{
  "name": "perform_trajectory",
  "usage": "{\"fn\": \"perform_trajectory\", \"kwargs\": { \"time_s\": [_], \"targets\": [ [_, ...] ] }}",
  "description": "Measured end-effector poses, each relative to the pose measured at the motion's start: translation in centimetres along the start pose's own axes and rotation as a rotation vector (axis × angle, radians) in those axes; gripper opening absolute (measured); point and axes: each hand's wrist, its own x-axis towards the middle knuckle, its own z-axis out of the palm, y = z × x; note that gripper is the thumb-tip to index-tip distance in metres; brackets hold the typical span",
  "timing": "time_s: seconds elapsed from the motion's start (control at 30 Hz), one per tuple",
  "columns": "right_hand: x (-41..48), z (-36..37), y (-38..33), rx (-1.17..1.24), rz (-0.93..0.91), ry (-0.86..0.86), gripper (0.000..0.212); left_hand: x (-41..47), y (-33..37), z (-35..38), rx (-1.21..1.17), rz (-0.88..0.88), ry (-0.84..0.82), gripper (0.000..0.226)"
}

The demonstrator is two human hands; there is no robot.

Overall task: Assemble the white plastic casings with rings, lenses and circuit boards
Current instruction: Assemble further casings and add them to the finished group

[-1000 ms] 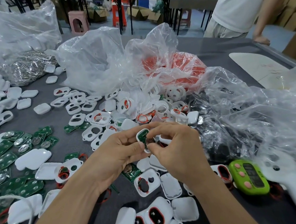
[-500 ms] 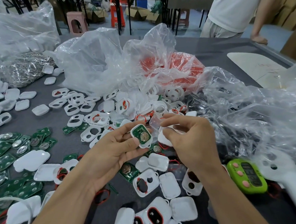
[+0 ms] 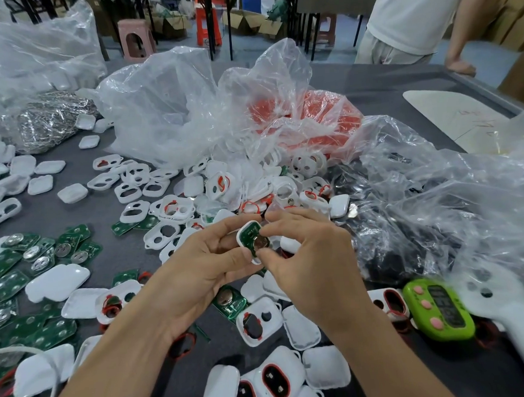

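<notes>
A white plastic casing (image 3: 245, 233) with a green circuit board and a round silver battery inside is held up above the table's middle. My left hand (image 3: 197, 271) grips it from the left with thumb and fingers. My right hand (image 3: 308, 257) pinches its right and lower edge, fingertips against the battery. Loose white casings with holes (image 3: 136, 188) lie scattered behind. Green circuit boards (image 3: 41, 254) lie to the left. Several casings with red rings (image 3: 276, 380) sit at the near edge.
Crumpled clear plastic bags (image 3: 186, 110) hold red rings and white parts at the back and right. A green timer (image 3: 439, 310) and a white handle (image 3: 517, 326) lie at the right. A silver bag (image 3: 44, 120) lies back left. A person (image 3: 412, 14) stands beyond the table.
My right hand had drawn away to the right half a second ago; now it has come back onto the casing. Both hands sit slightly higher over the pile.
</notes>
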Motion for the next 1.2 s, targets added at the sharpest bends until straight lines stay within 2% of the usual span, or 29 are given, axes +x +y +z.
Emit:
{"fn": "perform_trajectory", "kwargs": {
  "time_s": [0.13,0.3,0.6,1.2],
  "targets": [
    [0.0,0.06,-0.03,-0.005,-0.001,0.002,0.027,0.02,-0.1,0.02,-0.007,0.0,0.013,0.048],
    [-0.03,0.13,0.17,0.007,0.008,-0.008,0.024,-0.01,-0.04,0.12,-0.003,-0.002,0.021,0.052],
    [0.04,0.06,0.19,0.069,-0.023,0.037,0.023,0.07,-0.26,0.18,-0.009,-0.003,0.019,0.044],
    [-0.07,0.15,0.23,0.007,-0.018,0.009,0.018,0.21,-0.31,0.03,0.036,-0.012,0.007,0.042]
  ]
}}
